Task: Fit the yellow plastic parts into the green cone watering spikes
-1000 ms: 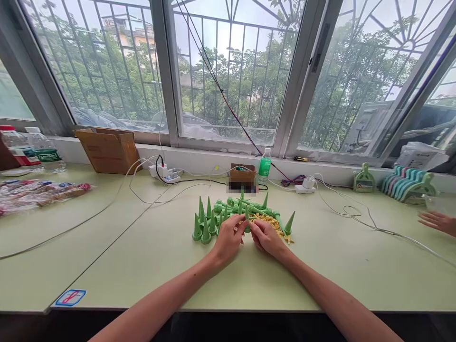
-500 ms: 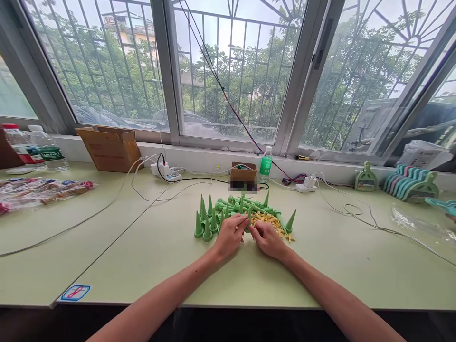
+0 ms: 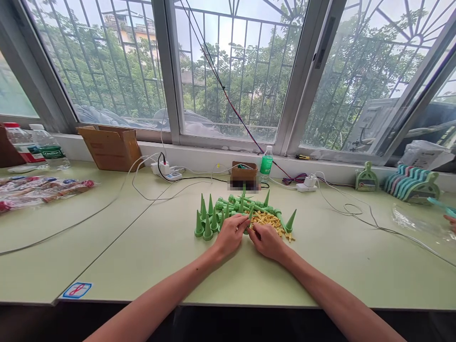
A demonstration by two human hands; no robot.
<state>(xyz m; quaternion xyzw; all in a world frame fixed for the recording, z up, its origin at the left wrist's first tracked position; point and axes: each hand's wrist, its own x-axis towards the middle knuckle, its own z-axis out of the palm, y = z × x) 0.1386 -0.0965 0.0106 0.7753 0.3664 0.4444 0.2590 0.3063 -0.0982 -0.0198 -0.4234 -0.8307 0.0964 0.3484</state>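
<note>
My left hand [image 3: 231,233] is closed around a green plastic watering spike [image 3: 251,213], whose pointed tip shows above the fingers. My right hand [image 3: 266,240] meets it from the right, thumb and fingers pinched at the spike's lower part; whatever is between them is hidden. Several green spikes [image 3: 198,224] stand upright on their caps left of my left hand. Behind both hands lies a heap of green spikes [image 3: 233,205] on their sides. Small yellow plastic pegs [image 3: 269,220] are piled beyond my right hand. One spike [image 3: 291,221] leans at the pile's right edge.
At the back are a small brown box [image 3: 244,172], a water bottle [image 3: 266,163] and a larger carton [image 3: 110,147]. Cables [image 3: 374,227] cross the table on both sides. Hangers [image 3: 413,183] stand at the right, near another person's hand [image 3: 451,221]. Wrapped packets [image 3: 42,190] lie left.
The spike in my left hand has tilted slightly to the right. My right hand has shifted a little left against it. At the right edge, the other person's hand and turquoise piece have moved.
</note>
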